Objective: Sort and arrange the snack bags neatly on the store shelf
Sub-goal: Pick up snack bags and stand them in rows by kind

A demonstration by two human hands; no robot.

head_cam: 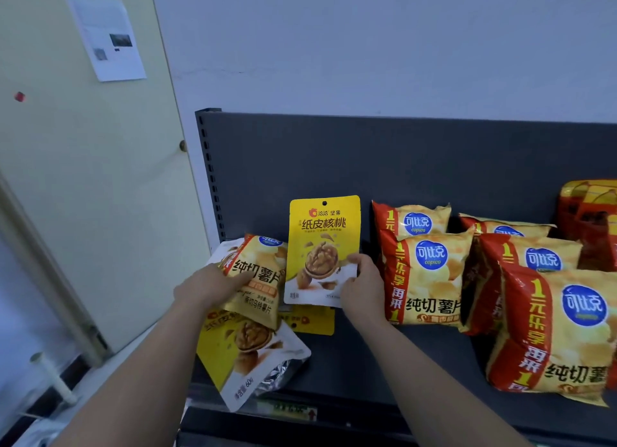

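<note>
- Yellow walnut bag (322, 246) upright, top up, at shelf's (337, 369) left end; our R hand (362, 288) pinches its lower corner.
- L hand (210, 286) on chip bag (257, 279), grip unclear.
- We count 3 walnut, 6 chip bags.

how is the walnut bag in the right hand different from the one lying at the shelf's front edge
The held walnut bag stands upright, pinched by the right hand; the lying walnut bag lies tilted, in no hand. The held one's front shows nearly whole; the lying one is partly covered by a chip bag and shows its silver base. Both share the yellow walnut print.
</note>
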